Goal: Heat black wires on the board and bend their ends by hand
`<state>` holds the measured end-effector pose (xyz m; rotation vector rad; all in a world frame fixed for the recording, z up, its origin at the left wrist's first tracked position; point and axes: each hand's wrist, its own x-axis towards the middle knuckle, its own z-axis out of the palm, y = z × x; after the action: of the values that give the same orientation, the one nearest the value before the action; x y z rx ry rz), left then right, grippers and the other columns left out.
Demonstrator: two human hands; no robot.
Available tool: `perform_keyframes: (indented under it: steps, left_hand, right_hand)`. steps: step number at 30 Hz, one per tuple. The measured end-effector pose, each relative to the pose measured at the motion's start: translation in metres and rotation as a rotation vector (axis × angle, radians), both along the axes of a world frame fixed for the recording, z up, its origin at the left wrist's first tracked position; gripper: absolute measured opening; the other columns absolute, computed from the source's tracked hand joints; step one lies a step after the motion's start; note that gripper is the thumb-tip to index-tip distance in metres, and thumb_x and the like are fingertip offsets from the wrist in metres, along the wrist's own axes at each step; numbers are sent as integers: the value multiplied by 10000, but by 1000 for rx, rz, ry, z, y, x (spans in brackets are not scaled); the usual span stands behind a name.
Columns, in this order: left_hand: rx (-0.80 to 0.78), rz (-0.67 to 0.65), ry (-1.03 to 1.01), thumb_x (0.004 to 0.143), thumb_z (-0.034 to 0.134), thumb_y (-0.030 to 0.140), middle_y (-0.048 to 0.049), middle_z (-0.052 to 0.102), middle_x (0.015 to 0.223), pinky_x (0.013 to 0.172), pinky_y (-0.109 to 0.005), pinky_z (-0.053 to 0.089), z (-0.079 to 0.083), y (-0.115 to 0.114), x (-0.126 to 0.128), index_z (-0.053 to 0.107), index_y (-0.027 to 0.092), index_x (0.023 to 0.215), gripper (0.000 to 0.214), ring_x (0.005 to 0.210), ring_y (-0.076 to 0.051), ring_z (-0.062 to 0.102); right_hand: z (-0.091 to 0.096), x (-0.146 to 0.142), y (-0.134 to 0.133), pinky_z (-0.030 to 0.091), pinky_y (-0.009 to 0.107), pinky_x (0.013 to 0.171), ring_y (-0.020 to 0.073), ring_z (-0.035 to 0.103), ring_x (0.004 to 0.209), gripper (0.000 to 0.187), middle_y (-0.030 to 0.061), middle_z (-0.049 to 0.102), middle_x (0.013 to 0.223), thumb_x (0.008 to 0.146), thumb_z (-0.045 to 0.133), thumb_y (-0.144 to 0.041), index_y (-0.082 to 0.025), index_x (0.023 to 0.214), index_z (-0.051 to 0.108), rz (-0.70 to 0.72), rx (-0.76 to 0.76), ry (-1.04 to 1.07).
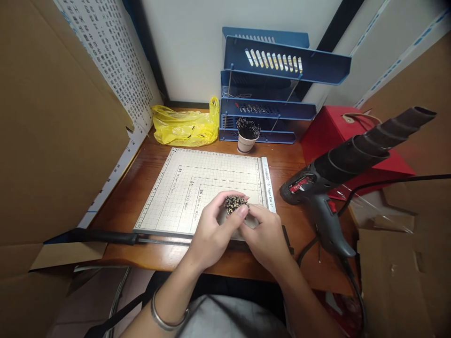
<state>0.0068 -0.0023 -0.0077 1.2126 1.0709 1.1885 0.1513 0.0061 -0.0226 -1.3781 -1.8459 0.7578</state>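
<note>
Both in on it: left hand (pixel 213 232) and right hand (pixel 264 234) clasped the bundle of thin, gold-ended black pieces (pixel 234 203) over the paper cutter (pixel 165 197), paper cup (pixel 246 144) standing beyond!

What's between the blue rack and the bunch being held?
From the bunch outward: cutter board, then paper cup of black strands, in the head view.

"Where is the camera?"
"Worn on the head, it looks forward and down from close above the left hand (pixel 213 230) and right hand (pixel 265 231), taking in the paper cutter (pixel 211 180), with the blue file rack (pixel 326 69) farther back."
</note>
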Motion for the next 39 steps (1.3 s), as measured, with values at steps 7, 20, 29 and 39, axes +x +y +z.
perform_keyframes:
  steps: [7,20,29,39]
  left_hand:
    - [15,-22,41,932,693,350,-75,720,1193,995,-358,495,-2,-1,1,661,210,1170,278,1145,-244,647]
    - [-50,-69,79,899,665,334,-71,747,1037,898,-361,526,11,12,2,705,180,1014,196,996,-234,687]
    - [-78,-57,46,888,708,339,-78,772,1038,887,-350,546,7,12,3,729,167,1006,210,993,-232,704]
    - [-56,-85,-47,988,581,327,-81,783,1091,944,-317,541,2,12,-2,768,160,1058,260,1052,-215,705]
  right_hand:
    - [-6,1,1,476,290,700,191,682,753,92,23,780,837,885,675,-229,-208,824,741,-6,-8,2]
    - [-3,0,0,443,289,654,185,664,694,183,22,751,750,895,610,-244,-200,750,713,-26,36,-10]
    - [-5,1,0,474,303,709,207,703,769,170,30,773,805,896,604,-234,-207,802,742,-16,29,-11]
    - [-5,-3,2,445,301,696,191,644,732,113,26,724,780,900,614,-234,-188,859,708,1,24,-10]
